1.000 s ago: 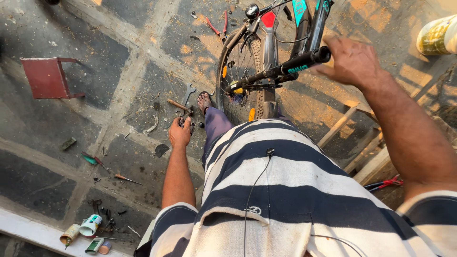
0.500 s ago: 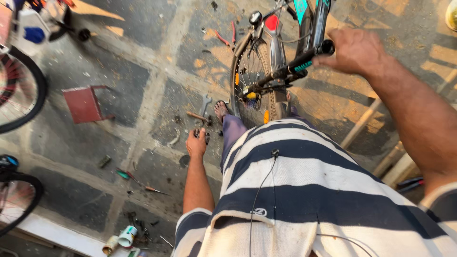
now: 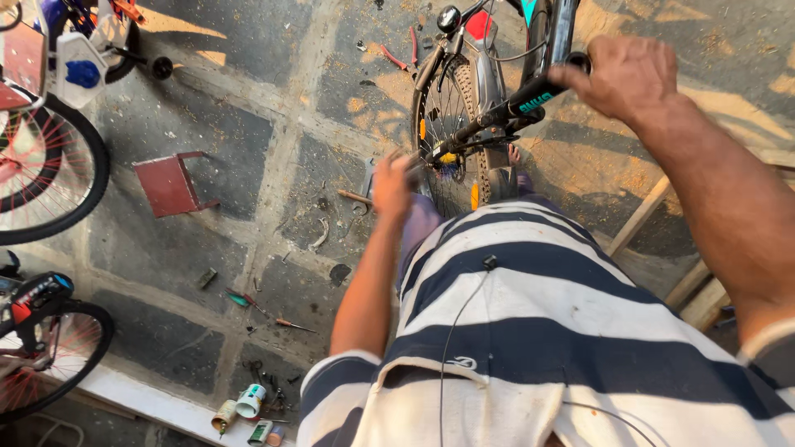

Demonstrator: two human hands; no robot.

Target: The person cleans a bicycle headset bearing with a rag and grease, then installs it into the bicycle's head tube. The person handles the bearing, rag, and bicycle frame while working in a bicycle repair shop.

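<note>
I stand over a bicycle, its front wheel (image 3: 447, 124) pointing away from me on the stone floor. My right hand (image 3: 625, 74) is closed around the right end of the black handlebar (image 3: 530, 98). Blurred by motion, my left hand (image 3: 392, 186) is raised beside the handlebar's left end (image 3: 418, 161), close to the tyre. Whether its fingers hold anything cannot be made out. A black bell (image 3: 448, 18) sits near the stem. My striped shirt (image 3: 538, 331) fills the lower right of the view.
A small red stool (image 3: 170, 184) lies on the paving at left. Two other bicycle wheels (image 3: 58, 174) (image 3: 45, 348) stand along the left edge. Screwdrivers (image 3: 248, 302), red pliers (image 3: 397, 58), a wrench (image 3: 367, 178) and small cans (image 3: 248, 401) are scattered about. Wooden planks (image 3: 654, 215) lie at right.
My left hand has risen from hanging low over the floor tools up to the handlebar's left end. The right hand has stayed on its grip. The view has shifted, showing more bicycles at left.
</note>
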